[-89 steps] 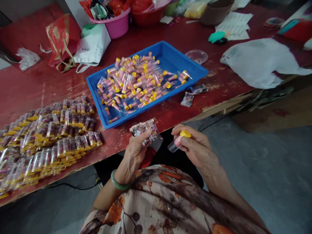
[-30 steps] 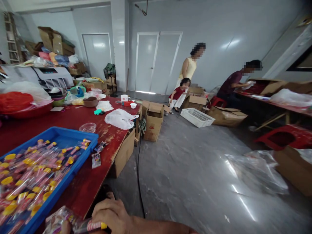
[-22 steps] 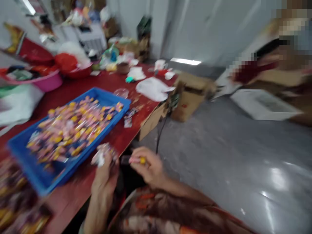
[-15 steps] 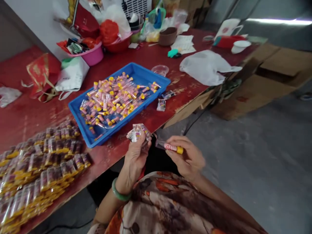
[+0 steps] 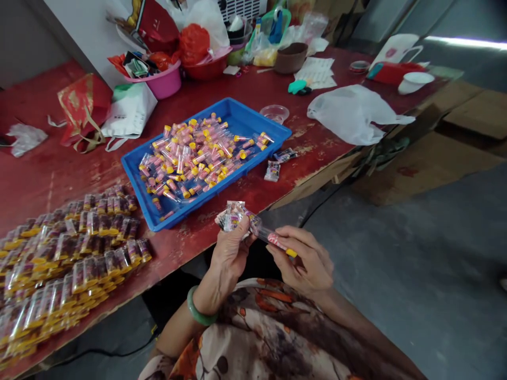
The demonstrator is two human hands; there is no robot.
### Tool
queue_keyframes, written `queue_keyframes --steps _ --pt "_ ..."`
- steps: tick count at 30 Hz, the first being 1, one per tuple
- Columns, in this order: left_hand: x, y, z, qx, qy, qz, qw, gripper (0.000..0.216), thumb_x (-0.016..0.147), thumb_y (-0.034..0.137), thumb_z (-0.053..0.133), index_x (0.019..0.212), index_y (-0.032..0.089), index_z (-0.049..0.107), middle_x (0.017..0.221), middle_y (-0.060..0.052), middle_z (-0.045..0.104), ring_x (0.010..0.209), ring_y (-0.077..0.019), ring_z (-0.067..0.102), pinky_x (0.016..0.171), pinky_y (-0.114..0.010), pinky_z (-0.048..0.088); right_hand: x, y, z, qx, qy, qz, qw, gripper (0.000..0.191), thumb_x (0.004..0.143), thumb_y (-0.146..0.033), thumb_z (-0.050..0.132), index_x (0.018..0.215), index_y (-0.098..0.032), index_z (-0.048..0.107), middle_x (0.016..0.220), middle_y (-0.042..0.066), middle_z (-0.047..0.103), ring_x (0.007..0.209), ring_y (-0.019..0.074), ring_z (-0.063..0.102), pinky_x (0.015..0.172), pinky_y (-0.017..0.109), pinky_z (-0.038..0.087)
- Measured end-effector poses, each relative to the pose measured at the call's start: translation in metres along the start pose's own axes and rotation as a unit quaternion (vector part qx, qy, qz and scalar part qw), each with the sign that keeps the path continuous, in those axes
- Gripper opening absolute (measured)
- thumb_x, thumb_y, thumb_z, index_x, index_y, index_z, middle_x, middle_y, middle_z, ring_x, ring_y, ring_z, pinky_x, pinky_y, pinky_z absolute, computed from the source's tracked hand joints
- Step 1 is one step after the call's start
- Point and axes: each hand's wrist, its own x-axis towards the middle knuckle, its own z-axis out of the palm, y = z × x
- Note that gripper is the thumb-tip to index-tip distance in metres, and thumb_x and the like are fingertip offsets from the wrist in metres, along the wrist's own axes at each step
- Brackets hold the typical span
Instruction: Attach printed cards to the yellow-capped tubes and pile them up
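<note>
Head view: left hand (image 5: 229, 253) pinches sachets (image 5: 233, 215); right hand (image 5: 304, 258) grips tube (image 5: 273, 240) (yellow cap). Risk: loose fan of sachets slips, spills.

A red table (image 5: 47, 174) runs from nine o'clock to one o'clock. At its centre sits a blue tray (image 5: 243, 119) of yellow-capped tubes (image 5: 190, 155). Rows of packed tubes (image 5: 67, 248) lie at eight o'clock. A white bag (image 5: 352, 113) lies at two o'clock, a pink bowl (image 5: 164, 84) at eleven.
</note>
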Motion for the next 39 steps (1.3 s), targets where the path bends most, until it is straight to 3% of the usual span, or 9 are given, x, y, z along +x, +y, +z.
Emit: queue_keyframes --steps 3,6,11,14,21,25,32,36,39 --pt "0.001 -0.003 -0.005 0.007 -0.013 0.024 1.0 0.042 0.045 0.023 0.093 0.077 0.014 0.067 0.068 0.002 0.067 0.056 -0.0091 0.06 0.048 -0.016 0.049 0.002 -0.003 0.001 0.038 -0.007 0.056 0.998 0.03 0.078 -0.007 0.069 0.105 -0.016 0.061 0.093 0.007 0.067 0.084 0.0172 0.066 0.069 0.029 0.057" --pt "0.001 -0.003 -0.007 0.01 -0.019 0.004 1.0 0.04 0.048 0.023 0.092 0.078 0.014 0.066 0.069 0.001 0.067 0.057 -0.0097 0.061 0.048 -0.016 0.05 0.003 -0.003 0.001 0.044 0.0 0.095 0.995 0.02 0.082 -0.01 0.065 0.101 -0.017 0.061 0.088 0.005 0.067 0.08 0.0164 0.066 0.07 0.03 0.057" --pt "-0.002 0.001 -0.004 -0.019 0.001 -0.022 1.0 0.035 0.052 0.017 0.09 0.077 0.015 0.066 0.071 0.002 0.067 0.057 -0.0084 0.061 0.049 -0.015 0.05 -0.002 -0.003 0.001 -0.045 0.005 0.031 0.998 0.032 0.08 -0.01 0.069 0.109 -0.019 0.059 0.095 0.008 0.068 0.085 0.0177 0.067 0.071 0.03 0.058" --pt "-0.004 0.003 -0.002 -0.034 -0.006 -0.014 0.999 0.033 0.055 0.017 0.088 0.08 0.016 0.067 0.075 0.003 0.068 0.06 -0.0078 0.062 0.053 -0.015 0.05 -0.005 -0.004 -0.001 -0.046 0.007 0.004 0.999 0.035 0.078 -0.008 0.07 0.11 -0.018 0.06 0.096 0.008 0.068 0.086 0.0177 0.067 0.071 0.029 0.059" --pt "-0.009 0.004 -0.004 -0.008 -0.032 0.033 0.999 0.029 0.06 0.023 0.086 0.081 0.017 0.068 0.08 0.001 0.067 0.064 -0.0088 0.061 0.06 -0.019 0.052 -0.003 -0.01 -0.005 -0.054 0.028 0.005 0.998 0.033 0.077 -0.007 0.071 0.107 -0.02 0.063 0.097 0.007 0.068 0.083 0.0178 0.067 0.069 0.031 0.058" --pt "-0.008 0.001 -0.005 -0.002 -0.037 0.043 0.998 0.032 0.055 0.024 0.089 0.077 0.016 0.068 0.074 0.002 0.067 0.06 -0.008 0.059 0.057 -0.017 0.05 -0.003 -0.009 -0.005 -0.063 0.021 -0.021 0.998 0.035 0.078 -0.008 0.07 0.11 -0.02 0.063 0.099 0.007 0.068 0.082 0.0167 0.067 0.068 0.03 0.058" --pt "-0.002 -0.004 -0.008 0.046 0.0 0.143 0.989 0.038 0.05 0.022 0.09 0.08 0.014 0.067 0.078 0.001 0.068 0.064 -0.0102 0.062 0.057 -0.019 0.05 0.001 -0.008 -0.008 -0.091 0.003 -0.047 0.995 0.034 0.078 -0.008 0.071 0.108 -0.022 0.064 0.098 0.007 0.068 0.08 0.0162 0.067 0.067 0.029 0.057" --pt "-0.004 -0.004 -0.01 0.037 -0.026 0.078 0.996 0.038 0.048 0.025 0.091 0.075 0.014 0.066 0.069 0.002 0.066 0.057 -0.0088 0.059 0.052 -0.018 0.049 0.003 -0.013 -0.006 -0.074 0.016 -0.011 0.997 0.032 0.078 -0.009 0.071 0.107 -0.022 0.064 0.096 0.006 0.069 0.078 0.0163 0.067 0.066 0.029 0.058" --pt "-0.004 -0.004 -0.014 0.028 -0.043 0.013 0.999 0.036 0.05 0.026 0.091 0.073 0.015 0.065 0.067 0.002 0.064 0.055 -0.0081 0.058 0.05 -0.017 0.048 0.0 -0.013 -0.002 -0.006 0.034 0.058 0.998 0.03 0.077 -0.009 0.071 0.104 -0.021 0.064 0.092 0.006 0.068 0.081 0.0183 0.067 0.068 0.031 0.059"
